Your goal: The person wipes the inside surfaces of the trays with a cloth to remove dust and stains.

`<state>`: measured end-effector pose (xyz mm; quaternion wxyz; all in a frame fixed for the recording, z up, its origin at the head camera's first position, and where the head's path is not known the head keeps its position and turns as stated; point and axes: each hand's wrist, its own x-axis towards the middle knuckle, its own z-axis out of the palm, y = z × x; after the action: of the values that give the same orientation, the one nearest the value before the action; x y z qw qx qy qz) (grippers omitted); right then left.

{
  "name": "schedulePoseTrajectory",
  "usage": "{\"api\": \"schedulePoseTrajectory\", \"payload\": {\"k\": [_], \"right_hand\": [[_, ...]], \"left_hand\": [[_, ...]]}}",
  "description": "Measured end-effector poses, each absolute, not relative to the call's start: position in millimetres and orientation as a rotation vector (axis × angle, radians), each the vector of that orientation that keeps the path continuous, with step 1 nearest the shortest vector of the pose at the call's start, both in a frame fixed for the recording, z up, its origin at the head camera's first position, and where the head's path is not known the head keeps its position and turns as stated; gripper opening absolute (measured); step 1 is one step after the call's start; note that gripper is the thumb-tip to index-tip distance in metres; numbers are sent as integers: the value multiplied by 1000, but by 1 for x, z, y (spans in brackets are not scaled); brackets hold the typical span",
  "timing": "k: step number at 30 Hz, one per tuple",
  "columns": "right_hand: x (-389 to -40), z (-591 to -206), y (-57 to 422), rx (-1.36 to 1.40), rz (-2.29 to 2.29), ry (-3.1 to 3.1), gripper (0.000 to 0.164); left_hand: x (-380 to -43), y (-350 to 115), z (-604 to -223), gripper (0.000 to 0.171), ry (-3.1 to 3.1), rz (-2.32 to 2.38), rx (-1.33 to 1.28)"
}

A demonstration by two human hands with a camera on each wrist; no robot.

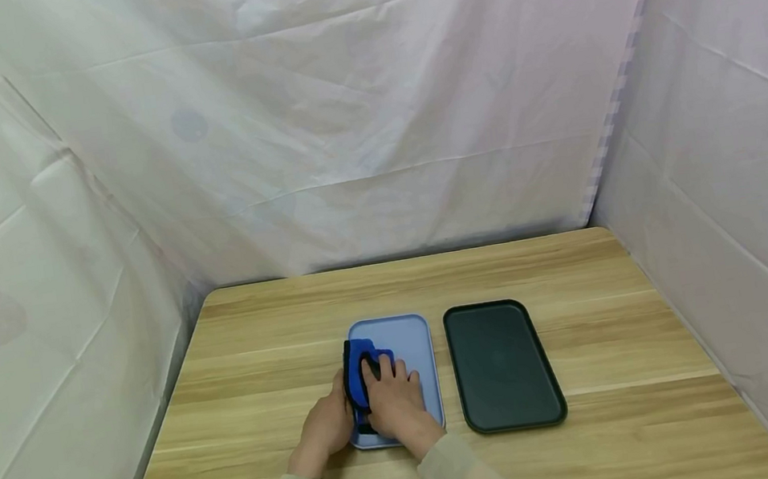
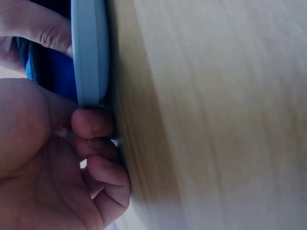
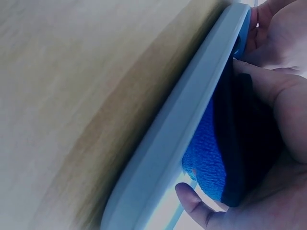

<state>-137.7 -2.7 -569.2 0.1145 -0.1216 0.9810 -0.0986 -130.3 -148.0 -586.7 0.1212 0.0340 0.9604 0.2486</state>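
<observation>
A light blue tray (image 1: pixel 411 333) lies on the table, with a blue, fleecy cloth (image 1: pixel 355 369) edged in black spread over its left part. My left hand (image 1: pixel 328 422) holds the tray at its near left side; in the left wrist view, curled fingers (image 2: pixel 96 123) meet the outside of its rim. Laid over the cloth, my right hand (image 1: pixel 395 400) presses it onto the tray with spread, fairly straight fingers. In the right wrist view, the cloth (image 3: pixel 206 167) bulges between the thumb and little finger. The palm covers part of it.
To the right stands a dark green tray (image 1: pixel 503 365), a short gap from the light blue one. Both are on a wood-grain table (image 1: pixel 256 321). Pale fabric walls (image 1: pixel 367 112) close in the back and both sides.
</observation>
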Motion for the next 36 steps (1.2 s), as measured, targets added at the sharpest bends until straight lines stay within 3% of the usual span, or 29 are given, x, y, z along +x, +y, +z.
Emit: {"api": "schedulePoseTrajectory", "payload": {"k": [36], "right_hand": [[-123,-571,2,-395,-312,2883,93]], "left_hand": [[-129,-147,-587,63,2791,747,89]]}}
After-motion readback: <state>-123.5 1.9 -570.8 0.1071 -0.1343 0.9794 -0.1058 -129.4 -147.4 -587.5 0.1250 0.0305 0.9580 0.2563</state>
